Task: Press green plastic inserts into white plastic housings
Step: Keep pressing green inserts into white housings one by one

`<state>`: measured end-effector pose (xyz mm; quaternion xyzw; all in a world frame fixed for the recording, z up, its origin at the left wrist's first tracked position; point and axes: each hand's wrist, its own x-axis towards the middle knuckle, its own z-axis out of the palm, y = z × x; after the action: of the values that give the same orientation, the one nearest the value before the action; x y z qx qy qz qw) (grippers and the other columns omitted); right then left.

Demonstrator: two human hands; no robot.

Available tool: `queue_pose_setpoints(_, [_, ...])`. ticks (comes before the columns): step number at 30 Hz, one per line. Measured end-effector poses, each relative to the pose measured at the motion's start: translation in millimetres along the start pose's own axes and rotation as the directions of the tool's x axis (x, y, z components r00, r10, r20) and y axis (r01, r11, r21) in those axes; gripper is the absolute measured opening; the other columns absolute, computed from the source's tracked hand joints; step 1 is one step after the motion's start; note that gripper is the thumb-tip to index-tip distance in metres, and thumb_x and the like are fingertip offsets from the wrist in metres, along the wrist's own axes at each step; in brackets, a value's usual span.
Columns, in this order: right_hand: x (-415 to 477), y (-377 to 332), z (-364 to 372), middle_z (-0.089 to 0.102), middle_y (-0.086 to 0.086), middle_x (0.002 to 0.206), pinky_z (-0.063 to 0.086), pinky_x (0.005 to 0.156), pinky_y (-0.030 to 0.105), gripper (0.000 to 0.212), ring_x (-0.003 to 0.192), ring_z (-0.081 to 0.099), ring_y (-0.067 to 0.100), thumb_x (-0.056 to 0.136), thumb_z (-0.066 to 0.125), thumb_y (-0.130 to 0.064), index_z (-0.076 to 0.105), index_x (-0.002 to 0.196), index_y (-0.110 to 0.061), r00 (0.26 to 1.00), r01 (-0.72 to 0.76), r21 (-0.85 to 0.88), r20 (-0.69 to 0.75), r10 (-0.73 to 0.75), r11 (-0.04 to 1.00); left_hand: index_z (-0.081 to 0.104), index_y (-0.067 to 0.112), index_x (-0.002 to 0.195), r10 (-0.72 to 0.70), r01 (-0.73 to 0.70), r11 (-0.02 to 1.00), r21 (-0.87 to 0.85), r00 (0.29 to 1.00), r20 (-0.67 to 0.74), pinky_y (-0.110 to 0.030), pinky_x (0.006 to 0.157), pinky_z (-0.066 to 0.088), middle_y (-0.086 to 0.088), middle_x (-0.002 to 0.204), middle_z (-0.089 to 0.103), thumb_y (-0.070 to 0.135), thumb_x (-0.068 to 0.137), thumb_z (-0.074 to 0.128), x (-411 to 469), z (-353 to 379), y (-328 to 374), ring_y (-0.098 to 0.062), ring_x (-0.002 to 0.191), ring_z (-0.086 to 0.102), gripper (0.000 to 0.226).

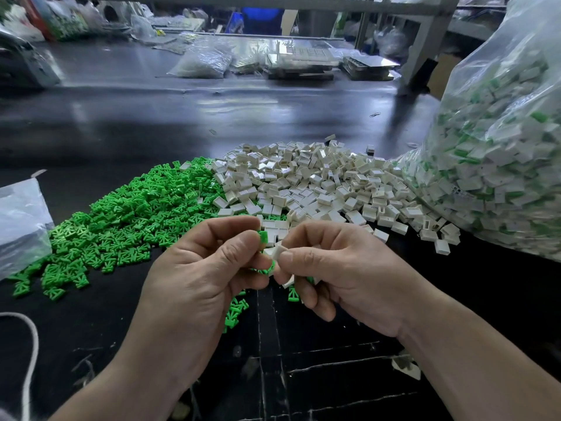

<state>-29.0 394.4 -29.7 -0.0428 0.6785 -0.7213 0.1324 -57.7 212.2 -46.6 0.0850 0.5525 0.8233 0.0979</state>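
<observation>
My left hand [206, 268] pinches a green plastic insert [263, 238] between thumb and forefinger, just above the table. My right hand [343, 271] pinches a white plastic housing [278, 253] right beside it, the two parts almost touching. More green bits and another white piece show under my fingers, partly hidden. A heap of green inserts [130, 214] lies to the left behind my hands. A heap of white housings [306, 183] lies behind and to the right.
A large clear bag [501, 153] full of white-and-green parts stands at the right. Another plastic bag [21, 220] lies at the left edge, with a white cord [32, 338] near it. The dark table [151, 117] carries bags and trays at the back.
</observation>
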Motion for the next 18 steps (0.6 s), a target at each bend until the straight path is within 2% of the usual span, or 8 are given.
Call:
queue_pose_setpoints(3, [-0.1,-0.5,1.5,0.070,0.014,0.082,0.042,0.036,0.021,0.010,0.048,0.055,0.013,0.086,0.075,-0.010,0.065,0.087,-0.012,1.000,-0.028,0.052,-0.004,0.028,0.998,0.074,0.019,0.090,0.101,-0.100,0.991,0.088,0.995,-0.001,-0.024,0.051,0.052,-0.013,0.087,0.073,0.026,0.072,0.084,-2.0,-0.8,2.3,-0.021,0.070,0.069,0.021])
queue_pose_setpoints(6, [-0.1,-0.7,1.8,0.067,0.013,0.077,0.042,0.036,0.021,0.011,0.047,0.055,0.013,0.085,0.075,-0.008,0.067,0.086,-0.014,0.999,-0.036,0.047,0.000,0.036,0.998,0.071,0.022,0.092,0.161,-0.171,0.967,0.192,0.985,0.065,-0.022,0.052,0.050,-0.012,0.095,0.074,0.032,0.080,0.076,-4.9,0.5,2.8,-0.018,0.070,0.066,0.016])
queue_pose_setpoints(11, [0.9,1.2,-0.3,0.057,0.005,0.059,0.041,0.038,0.021,0.005,0.047,0.050,0.012,0.086,0.075,-0.011,0.072,0.089,-0.014,0.997,-0.012,0.084,-0.069,0.018,0.996,0.072,0.025,0.091,0.121,-0.131,0.974,0.185,0.991,0.065,-0.025,0.054,0.052,-0.012,0.095,0.074,0.033,0.077,0.070,-5.3,1.9,-1.2,-0.021,0.075,0.068,0.016])
queue_pose_setpoints(14, [1.8,0.6,-0.9,0.057,0.003,0.060,0.041,0.040,0.021,0.004,0.048,0.050,0.011,0.088,0.073,-0.010,0.072,0.090,-0.013,0.998,-0.021,0.160,-0.061,0.031,0.987,0.072,0.026,0.090,0.098,-0.105,0.982,0.158,0.994,0.051,-0.026,0.056,0.052,-0.012,0.098,0.074,0.034,0.076,0.071,-4.4,1.0,-1.7,-0.023,0.079,0.070,0.016])
queue_pose_setpoints(18, [3.4,0.1,0.6,0.063,0.005,0.067,0.042,0.040,0.022,0.008,0.049,0.053,0.013,0.078,0.072,-0.012,0.067,0.084,-0.013,0.997,-0.042,0.232,-0.050,0.055,0.972,0.073,0.024,0.091,0.081,-0.090,0.985,0.149,0.995,0.066,-0.026,0.057,0.053,-0.013,0.098,0.074,0.034,0.077,0.074,-5.1,0.6,-2.3,-0.024,0.080,0.070,0.017])
